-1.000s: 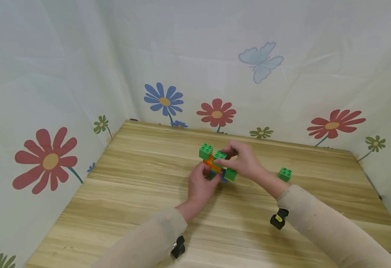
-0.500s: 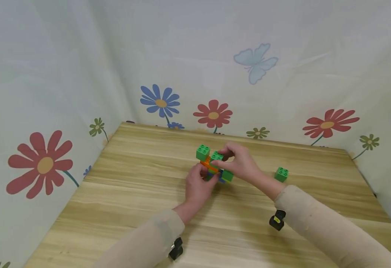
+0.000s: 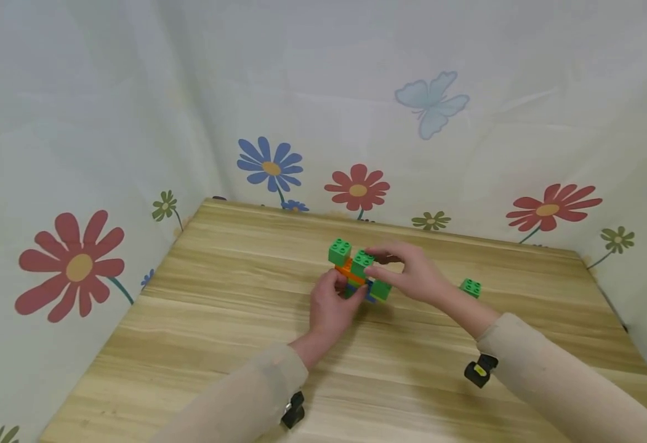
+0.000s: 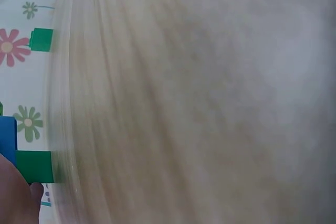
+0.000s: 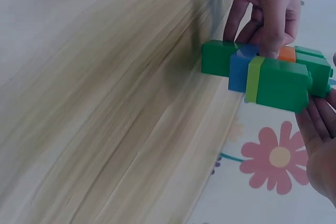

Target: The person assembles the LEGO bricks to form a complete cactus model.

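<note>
My left hand (image 3: 331, 307) grips a toy brick build from the near side, its thumb and fingers around the middle. The build has an orange brick (image 3: 351, 271) with two green studded bricks on top, a left one (image 3: 340, 251) and a right one (image 3: 362, 261). A lower green brick (image 3: 381, 290) stands at its right side. Blue (image 5: 241, 72) and lime (image 5: 254, 80) layers show in the right wrist view. My right hand (image 3: 412, 271) is at the right upper green brick, thumb and fingers spread apart at its edge. Whether they still touch it is unclear.
A loose green brick (image 3: 471, 287) lies on the wooden table (image 3: 234, 271) to the right, partly behind my right forearm. A flower-printed curtain (image 3: 301, 92) stands behind the table. Black devices hang at both wrists, the left one (image 3: 293, 410) and the right one (image 3: 481, 370).
My right hand has drawn back to the right, its thumb sliding off the front of the upper green brick. The left hand keeps its grip on the build.
</note>
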{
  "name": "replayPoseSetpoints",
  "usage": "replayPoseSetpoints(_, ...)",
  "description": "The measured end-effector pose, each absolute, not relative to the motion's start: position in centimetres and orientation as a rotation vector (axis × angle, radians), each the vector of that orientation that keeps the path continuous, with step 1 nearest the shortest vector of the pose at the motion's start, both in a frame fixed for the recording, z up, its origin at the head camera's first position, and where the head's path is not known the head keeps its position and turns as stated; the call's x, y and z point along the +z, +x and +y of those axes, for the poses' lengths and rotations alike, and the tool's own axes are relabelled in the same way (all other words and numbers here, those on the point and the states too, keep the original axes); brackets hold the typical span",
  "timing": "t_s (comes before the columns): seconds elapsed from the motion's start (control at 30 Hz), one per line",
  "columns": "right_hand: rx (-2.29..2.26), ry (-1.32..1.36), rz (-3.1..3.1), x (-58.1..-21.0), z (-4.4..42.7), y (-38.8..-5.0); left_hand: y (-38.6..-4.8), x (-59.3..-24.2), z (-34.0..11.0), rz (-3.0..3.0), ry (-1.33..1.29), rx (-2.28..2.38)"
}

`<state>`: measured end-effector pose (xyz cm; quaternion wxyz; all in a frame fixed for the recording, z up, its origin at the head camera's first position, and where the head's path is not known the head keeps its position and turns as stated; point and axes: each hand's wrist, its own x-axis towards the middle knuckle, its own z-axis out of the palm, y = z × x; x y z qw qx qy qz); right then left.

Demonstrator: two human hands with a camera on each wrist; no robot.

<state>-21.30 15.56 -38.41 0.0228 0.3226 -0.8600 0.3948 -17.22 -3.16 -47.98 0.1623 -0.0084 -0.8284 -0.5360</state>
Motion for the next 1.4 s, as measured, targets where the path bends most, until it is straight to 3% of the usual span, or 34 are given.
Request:
replayPoseSetpoints(1.0,0.901,0.626,-2.826,-38.8,30.4,-19.9,-17.1,-47.7,-3.0,-2.410,0.018,-1.558)
replayPoseSetpoints(1.4,0.770,0.515,-2.887,-40.3,34.0,-19.9,-17.0,-47.6,-3.1,-2.419,0.015,-1.572)
